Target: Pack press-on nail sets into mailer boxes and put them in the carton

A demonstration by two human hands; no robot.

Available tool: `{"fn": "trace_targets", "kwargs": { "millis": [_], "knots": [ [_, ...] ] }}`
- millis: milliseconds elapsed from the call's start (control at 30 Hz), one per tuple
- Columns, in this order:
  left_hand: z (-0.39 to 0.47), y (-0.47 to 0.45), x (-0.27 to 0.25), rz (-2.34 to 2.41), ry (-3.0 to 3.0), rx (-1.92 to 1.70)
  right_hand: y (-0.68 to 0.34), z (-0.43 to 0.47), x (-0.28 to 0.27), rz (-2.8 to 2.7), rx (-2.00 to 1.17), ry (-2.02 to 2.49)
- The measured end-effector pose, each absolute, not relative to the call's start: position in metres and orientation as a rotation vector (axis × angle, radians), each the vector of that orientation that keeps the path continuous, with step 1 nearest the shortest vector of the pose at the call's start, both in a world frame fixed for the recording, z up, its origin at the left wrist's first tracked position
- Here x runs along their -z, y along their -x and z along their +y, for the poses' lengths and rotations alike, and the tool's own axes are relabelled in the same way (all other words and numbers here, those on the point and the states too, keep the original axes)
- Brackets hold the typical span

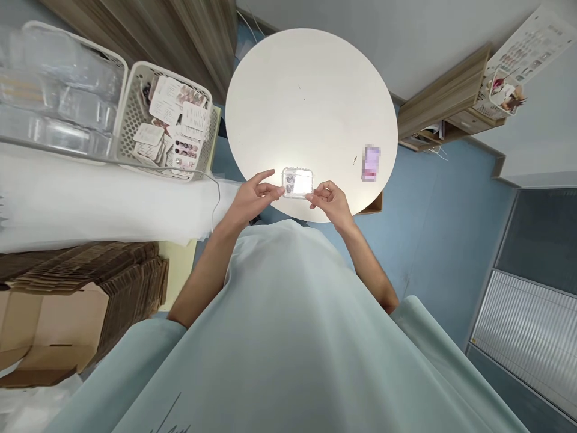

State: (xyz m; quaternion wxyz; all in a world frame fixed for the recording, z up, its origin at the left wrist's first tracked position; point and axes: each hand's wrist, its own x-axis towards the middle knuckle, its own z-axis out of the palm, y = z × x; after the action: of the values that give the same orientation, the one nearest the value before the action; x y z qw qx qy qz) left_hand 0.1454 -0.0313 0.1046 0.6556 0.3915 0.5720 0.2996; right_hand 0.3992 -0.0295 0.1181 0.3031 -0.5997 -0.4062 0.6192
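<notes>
A small clear case point(298, 183) with rounded corners is at the near side of the round white table point(311, 96). Inside it are a bright white area and dark round shapes at its left end; its exact kind is unclear. My left hand point(255, 199) grips its lower left corner, the thumb on the edge and the index finger stretched away. At the lower right corner, my right hand point(332, 203) pinches the case between thumb and curled fingers. Glare hides part of its surface.
A blurred pink-purple item point(371, 163) lies on the table's right side. On the left are a basket of printed cards point(127, 123), a basket of clear plastic boxes point(124, 66), white sheeting point(112, 207) and stacked brown cardboard point(135, 270). A wooden cabinet point(444, 90) stands right.
</notes>
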Motion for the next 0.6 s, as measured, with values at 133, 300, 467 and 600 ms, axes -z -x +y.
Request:
{"fn": "trace_targets", "kwargs": {
  "millis": [133, 300, 467, 600],
  "knots": [
    [-0.035, -0.144, -0.099, 1.338, -0.841, -0.694, -0.393, -0.023, -0.109, -1.078, -1.665, 1.602],
    [-0.034, -0.138, -0.077, 1.37, -0.801, -0.734, -0.381, -0.017, -0.092, -1.106, -1.668, 1.619],
    [-0.029, -0.127, -0.041, 1.442, -0.788, -0.717, -0.365, -0.007, -0.055, -1.115, -1.662, 1.673],
    [-0.021, -0.123, -0.006, 1.513, -0.762, -0.652, -0.355, 0.004, -0.017, -1.137, -1.684, 1.741]
  ]
}}
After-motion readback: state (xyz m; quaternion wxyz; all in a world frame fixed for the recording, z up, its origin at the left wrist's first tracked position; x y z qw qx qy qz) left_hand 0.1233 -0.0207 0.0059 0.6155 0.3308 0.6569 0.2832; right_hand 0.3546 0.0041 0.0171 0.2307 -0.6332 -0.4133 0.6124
